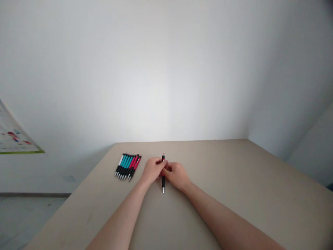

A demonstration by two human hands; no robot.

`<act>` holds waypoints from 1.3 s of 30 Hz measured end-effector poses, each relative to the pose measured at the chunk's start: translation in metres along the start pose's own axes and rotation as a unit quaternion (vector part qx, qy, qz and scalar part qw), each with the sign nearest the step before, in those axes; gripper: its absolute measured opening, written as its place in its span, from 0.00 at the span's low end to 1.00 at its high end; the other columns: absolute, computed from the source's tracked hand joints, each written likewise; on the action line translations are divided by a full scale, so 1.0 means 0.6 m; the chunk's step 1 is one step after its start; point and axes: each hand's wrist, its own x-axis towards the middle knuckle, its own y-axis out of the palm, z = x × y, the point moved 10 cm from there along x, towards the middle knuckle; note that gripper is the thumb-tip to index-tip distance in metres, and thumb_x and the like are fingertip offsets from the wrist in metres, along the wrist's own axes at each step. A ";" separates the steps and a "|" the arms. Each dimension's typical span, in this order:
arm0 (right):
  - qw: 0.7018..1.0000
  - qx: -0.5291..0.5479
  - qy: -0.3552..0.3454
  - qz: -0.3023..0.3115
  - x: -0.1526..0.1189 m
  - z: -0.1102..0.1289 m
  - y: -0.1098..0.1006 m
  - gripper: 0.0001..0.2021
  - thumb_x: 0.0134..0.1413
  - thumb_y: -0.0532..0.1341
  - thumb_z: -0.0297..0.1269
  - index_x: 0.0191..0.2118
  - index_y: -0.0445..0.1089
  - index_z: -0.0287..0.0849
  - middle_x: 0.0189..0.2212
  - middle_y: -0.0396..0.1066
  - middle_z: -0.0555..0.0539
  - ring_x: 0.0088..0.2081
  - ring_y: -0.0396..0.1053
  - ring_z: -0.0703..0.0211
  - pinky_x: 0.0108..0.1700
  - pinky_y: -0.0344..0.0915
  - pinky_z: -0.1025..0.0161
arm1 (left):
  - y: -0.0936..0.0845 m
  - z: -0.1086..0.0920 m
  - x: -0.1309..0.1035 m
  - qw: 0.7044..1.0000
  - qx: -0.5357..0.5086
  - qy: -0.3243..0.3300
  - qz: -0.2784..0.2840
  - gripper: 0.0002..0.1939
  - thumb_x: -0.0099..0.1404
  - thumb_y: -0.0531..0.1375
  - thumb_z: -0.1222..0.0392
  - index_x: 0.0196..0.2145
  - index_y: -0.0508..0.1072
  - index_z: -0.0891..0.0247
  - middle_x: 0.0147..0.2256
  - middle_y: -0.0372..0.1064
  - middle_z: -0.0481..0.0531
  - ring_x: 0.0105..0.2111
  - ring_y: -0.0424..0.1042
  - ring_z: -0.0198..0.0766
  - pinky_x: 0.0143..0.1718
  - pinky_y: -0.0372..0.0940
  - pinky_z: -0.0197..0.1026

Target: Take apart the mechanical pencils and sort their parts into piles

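Observation:
A pen [163,180] with a black grip, a silver tip and a bit of red on its barrel points its tip toward me at the middle of the table. My left hand [153,169] is closed on its upper part from the left. From the other side my right hand [177,174] pinches the same pen, the fingers of both hands meeting around it. Most of the barrel is hidden by the fingers. Left of my hands, several pens [127,166] lie side by side in a slanted row: white, teal and red barrels, all with black grips and silver tips.
The beige table [234,187] reaches back to a plain white wall [166,69]. A poster [18,135] with a green lower edge hangs on the wall at far left. Below it the floor [23,215] shows beyond the table's left edge.

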 end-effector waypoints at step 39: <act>0.996 -0.074 -0.038 -0.013 0.008 0.007 -0.001 0.09 0.50 0.57 0.34 0.27 0.74 0.41 0.23 0.72 0.48 0.26 0.65 0.64 0.28 0.53 0.68 | -0.089 0.004 -0.014 0.898 0.429 -0.050 -0.084 0.09 0.59 0.57 0.60 0.36 0.75 0.62 0.35 0.75 0.63 0.39 0.74 0.49 0.37 0.64 0.42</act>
